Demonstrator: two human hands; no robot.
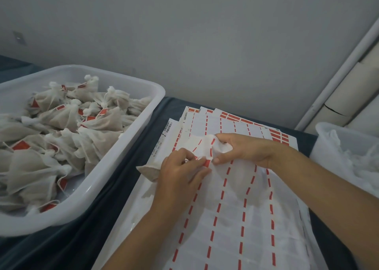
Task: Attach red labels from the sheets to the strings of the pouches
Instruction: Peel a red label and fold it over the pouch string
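From the head camera, everything sits around the stack of label sheets [235, 208] fanned out on the dark blue cloth [127, 177]. The sheets are white, striped with dashed red lines, and a few full red labels remain at their far edge.

Over the upper middle of the sheets the two hands meet. The left hand [180, 173] has its fingers curled, pinching a small red label [207, 163] between thumb and fingertips. A pouch [150, 171] of pale mesh pokes out from under that hand, at the left edge of the sheets. The right hand [244, 148] is curled too, gripping a bunched white piece of the pouch's gathered top just beside the label; the string itself I cannot make out.

Left of the sheets stands a large white tub [127, 152] heaped with tied pouches, many showing red labels. Right of the sheets, a second white bin [326, 138] holds crumpled white material. A grey wall [184, 33] rises behind the sheets.
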